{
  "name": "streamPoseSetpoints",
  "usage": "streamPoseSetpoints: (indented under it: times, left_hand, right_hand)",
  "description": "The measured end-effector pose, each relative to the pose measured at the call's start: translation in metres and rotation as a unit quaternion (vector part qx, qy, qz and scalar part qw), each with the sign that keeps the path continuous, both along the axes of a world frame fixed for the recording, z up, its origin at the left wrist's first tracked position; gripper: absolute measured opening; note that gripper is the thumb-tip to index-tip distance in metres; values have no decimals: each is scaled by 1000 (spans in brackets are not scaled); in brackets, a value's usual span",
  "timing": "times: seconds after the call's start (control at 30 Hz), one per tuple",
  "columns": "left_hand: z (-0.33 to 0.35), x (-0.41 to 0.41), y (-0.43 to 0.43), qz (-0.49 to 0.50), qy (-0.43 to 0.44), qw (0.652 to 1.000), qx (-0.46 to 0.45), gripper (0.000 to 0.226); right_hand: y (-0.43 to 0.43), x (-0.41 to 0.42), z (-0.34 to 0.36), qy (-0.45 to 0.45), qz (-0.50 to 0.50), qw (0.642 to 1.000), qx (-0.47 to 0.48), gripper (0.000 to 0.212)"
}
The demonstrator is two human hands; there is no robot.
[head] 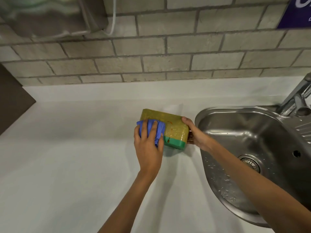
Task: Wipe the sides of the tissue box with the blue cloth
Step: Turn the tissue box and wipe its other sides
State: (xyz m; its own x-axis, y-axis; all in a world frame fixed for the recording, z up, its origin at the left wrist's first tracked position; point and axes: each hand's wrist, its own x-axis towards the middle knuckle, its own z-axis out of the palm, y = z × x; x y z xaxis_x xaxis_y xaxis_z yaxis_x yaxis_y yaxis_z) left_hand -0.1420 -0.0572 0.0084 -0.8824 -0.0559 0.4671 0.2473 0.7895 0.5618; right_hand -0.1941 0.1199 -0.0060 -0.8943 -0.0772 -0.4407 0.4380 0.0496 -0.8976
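The tissue box [170, 125] is yellow with a green band along its near edge and lies on the white counter beside the sink. My left hand [149, 143] presses a bunched blue cloth [155, 127] against the box's left end, fingers spread over the cloth. My right hand [196, 133] grips the box's right end, thumb on top and fingers behind it. The left part of the box is hidden under the cloth and hand.
A wet stainless steel sink [252, 148] with a drain lies right of the box, its tap [297, 101] at the far right. The white counter [67, 157] stretches to the left. A brick-tiled wall [151, 47] rises behind. A dark panel [11, 98] stands at the left edge.
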Motion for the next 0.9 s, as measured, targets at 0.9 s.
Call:
streamPoseSetpoints:
  times: [0.9]
  left_hand:
    - [-19,3,12,-51,86,992,-71,50]
  right_hand:
    - [6,-4,6,27,23,999,40,72]
